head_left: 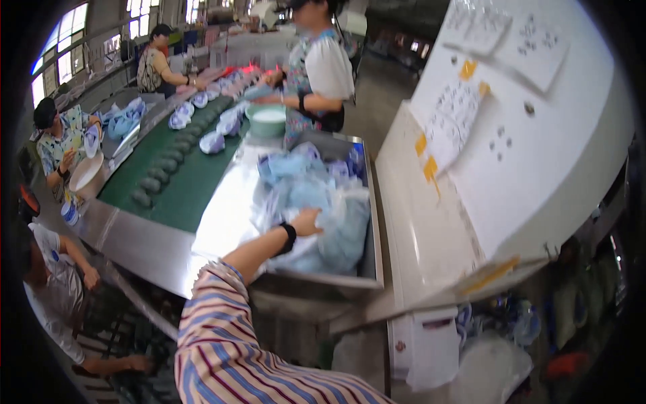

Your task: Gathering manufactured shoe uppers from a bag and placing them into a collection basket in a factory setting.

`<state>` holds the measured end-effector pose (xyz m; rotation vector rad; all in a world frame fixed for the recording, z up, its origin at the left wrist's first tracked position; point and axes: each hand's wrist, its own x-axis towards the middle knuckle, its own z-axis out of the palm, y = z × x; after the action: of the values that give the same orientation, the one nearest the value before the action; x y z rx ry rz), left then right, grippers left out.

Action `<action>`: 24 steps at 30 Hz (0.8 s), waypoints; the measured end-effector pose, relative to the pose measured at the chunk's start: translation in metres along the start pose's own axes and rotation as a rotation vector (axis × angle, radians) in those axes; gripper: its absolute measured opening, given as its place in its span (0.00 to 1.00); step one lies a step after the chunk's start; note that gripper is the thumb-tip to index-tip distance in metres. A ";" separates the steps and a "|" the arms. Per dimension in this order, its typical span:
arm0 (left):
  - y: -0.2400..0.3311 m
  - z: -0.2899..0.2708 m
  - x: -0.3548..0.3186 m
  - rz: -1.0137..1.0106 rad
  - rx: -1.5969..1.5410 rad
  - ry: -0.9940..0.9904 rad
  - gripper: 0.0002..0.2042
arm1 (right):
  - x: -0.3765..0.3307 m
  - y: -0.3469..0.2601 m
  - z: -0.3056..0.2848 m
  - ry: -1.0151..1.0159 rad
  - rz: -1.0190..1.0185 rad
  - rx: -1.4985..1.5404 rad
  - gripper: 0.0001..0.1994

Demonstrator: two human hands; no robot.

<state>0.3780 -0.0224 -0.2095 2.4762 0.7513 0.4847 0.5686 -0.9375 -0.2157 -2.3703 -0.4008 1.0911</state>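
Note:
My left hand [306, 223], with a black band at its wrist and a striped sleeve on the arm, reaches over a metal tray [377, 252]. Its fingers look curled into a clear plastic bag [340, 232] of light blue pieces; blur and the bag partly hide the fingertips. More pale blue and lilac fabric-like pieces [289, 167] lie loose behind the bag, inside the tray. My right hand is outside the view.
Left of the tray runs a green conveyor belt [180, 209] carrying a row of dark rounded forms [168, 165] and lilac pieces [212, 142]. A green basin [267, 121] stands behind the tray. A white machine housing [431, 222] rises at right. Several co-workers [323, 74] surround the belt.

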 end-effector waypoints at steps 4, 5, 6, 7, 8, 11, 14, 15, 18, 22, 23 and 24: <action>0.000 0.060 0.057 -0.022 -0.315 -0.033 0.44 | -0.099 -0.332 0.040 0.090 -0.252 0.092 0.13; -0.001 0.061 0.059 -0.059 -0.412 -0.017 0.42 | -0.086 -0.372 0.049 0.168 -0.365 0.012 0.12; 0.000 0.062 0.061 -0.210 -0.472 -0.269 0.38 | -0.072 -0.412 0.061 0.154 -0.393 0.042 0.09; 0.008 0.057 0.057 -0.355 -0.550 -0.532 0.34 | -0.060 -0.453 0.076 0.151 -0.407 0.059 0.08; 0.021 0.066 0.055 -0.208 -0.528 -0.451 0.30 | -0.052 -0.477 0.090 0.175 -0.414 0.060 0.08; 0.010 0.088 0.064 -0.003 -0.428 -0.375 0.22 | -0.015 -0.535 0.128 -0.133 -0.559 -0.131 0.11; -0.014 0.072 0.071 0.047 -0.063 -0.076 0.18 | 0.056 -0.579 0.159 -0.286 -0.875 -0.251 0.16; -0.019 0.061 0.071 0.062 0.219 0.243 0.17 | 0.083 -0.594 0.169 -0.361 -1.033 -0.310 0.20; -0.058 0.047 0.067 0.201 0.018 -0.442 0.25 | 0.134 -0.672 0.204 -0.482 -1.171 -0.304 0.22; 0.012 0.027 0.013 0.220 0.450 -0.499 0.32 | 0.271 -0.761 0.236 0.152 -1.298 -0.711 0.26; -0.006 0.037 0.008 0.189 0.400 -0.409 0.32 | 0.275 -0.789 0.240 0.142 -1.155 -0.868 0.26; -0.019 0.039 0.007 0.167 0.352 -0.321 0.33 | 0.284 -0.811 0.239 0.140 -1.000 -1.019 0.26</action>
<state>0.3934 -0.0187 -0.2502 2.8620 0.5368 0.0020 0.5190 -0.0575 -0.0807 -2.3307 -2.1741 0.2034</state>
